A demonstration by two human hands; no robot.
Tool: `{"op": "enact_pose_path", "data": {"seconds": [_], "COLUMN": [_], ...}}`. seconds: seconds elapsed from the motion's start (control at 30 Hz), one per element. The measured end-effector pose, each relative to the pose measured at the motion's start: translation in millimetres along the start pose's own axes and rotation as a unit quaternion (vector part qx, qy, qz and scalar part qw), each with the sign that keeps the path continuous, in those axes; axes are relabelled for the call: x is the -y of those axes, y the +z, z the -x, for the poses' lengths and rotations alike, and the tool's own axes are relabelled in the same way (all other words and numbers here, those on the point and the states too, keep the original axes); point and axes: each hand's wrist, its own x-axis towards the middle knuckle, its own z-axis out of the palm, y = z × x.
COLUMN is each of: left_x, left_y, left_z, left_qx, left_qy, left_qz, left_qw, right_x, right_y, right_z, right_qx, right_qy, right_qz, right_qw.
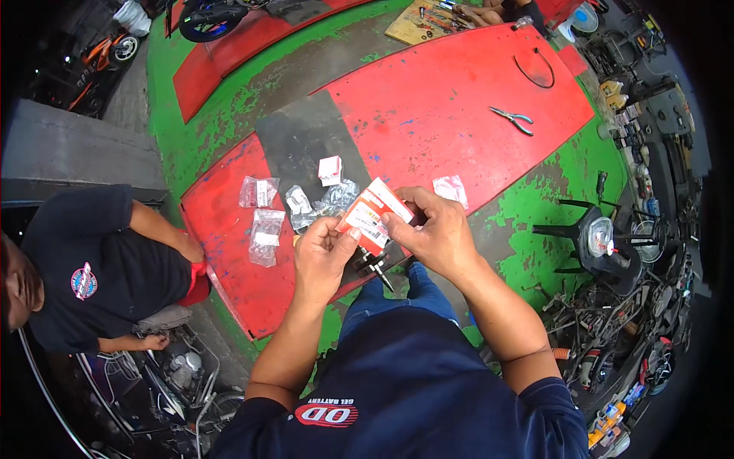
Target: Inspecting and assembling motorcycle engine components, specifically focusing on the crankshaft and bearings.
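Note:
In front of my body I hold a small red-and-white cardboard box (pixel 372 216) over the near edge of the red bench. My left hand (pixel 321 256) is closed on its left lower side, thumb on the front. Gripping its right side is my right hand (pixel 434 228), with the thumb laid across a white label. Just below the box, partly hidden by it, is a dark metal part with a pointed shaft (pixel 376 269). Beyond the box lie crumpled clear plastic bags (pixel 336 197) and another small red-and-white box (pixel 330 170).
More clear bags (pixel 265 237) lie on the left of the red bench (pixel 428 99). Pliers (pixel 514 121) and a black cable (pixel 535 69) rest farther right. A person in a dark shirt (pixel 92 260) is at the left. A black stool (pixel 604 245) stands at the right.

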Motion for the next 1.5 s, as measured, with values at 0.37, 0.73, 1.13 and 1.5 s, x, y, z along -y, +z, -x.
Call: {"op": "enact_pose_path", "data": {"seconds": [0.37, 0.73, 1.13, 1.5], "left_x": [-5, -12, -11, -23], "left_y": [3, 8, 7, 16], "left_z": [13, 17, 22, 27], "left_qx": [0.037, 0.037, 0.039, 0.033], "left_qy": [-0.052, -0.029, -0.041, 0.000], "left_qz": [0.031, 0.059, 0.083, 0.095], "left_qw": [0.997, 0.997, 0.995, 0.995], "right_x": [0, 6, 15, 5], "right_y": [0, 0, -4, -3], "right_z": [6, 8, 8, 9], "right_qx": [-0.002, 0.006, 0.019, 0.031], "right_qy": [-0.052, -0.040, -0.002, 0.010], "right_qz": [0.010, -0.005, -0.051, -0.151], "right_qw": [0.999, 0.999, 0.999, 0.988]}}
